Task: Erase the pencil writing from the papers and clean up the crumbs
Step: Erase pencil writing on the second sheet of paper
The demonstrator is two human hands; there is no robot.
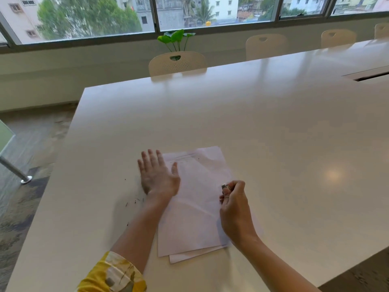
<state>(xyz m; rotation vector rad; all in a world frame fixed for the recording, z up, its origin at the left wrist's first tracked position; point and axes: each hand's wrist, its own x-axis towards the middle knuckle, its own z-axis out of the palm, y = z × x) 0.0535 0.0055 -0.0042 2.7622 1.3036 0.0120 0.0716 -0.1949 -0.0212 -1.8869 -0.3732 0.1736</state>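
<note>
A small stack of white paper sheets [195,207] lies near the front edge of the long, glossy white desk [273,127], the lower sheets fanned out a little at the near end. Faint pencil lines show near the far edge of the top sheet; the writing is too faint to read.

The left hand [156,175] is spread flat with its fingers straight and apart, lying across the left edge of the stack, partly on the paper and partly on the desk. It is blurred. Its forearm reaches back to a yellow patterned sleeve [114,275] at the near edge of the view.

The right hand [233,199] is curled over the right side of the stack, its fingers pinching a small grey-tipped eraser [224,186] just above the paper.

Dark eraser crumbs [135,201] are scattered on the desk just left of the left hand and forearm, a few more specks lying farther left.

Across the desk stand cream plastic chairs [177,63] with perforated backs, and behind the nearest one a green leafy plant [176,37] rises before a wide window [147,13].
</note>
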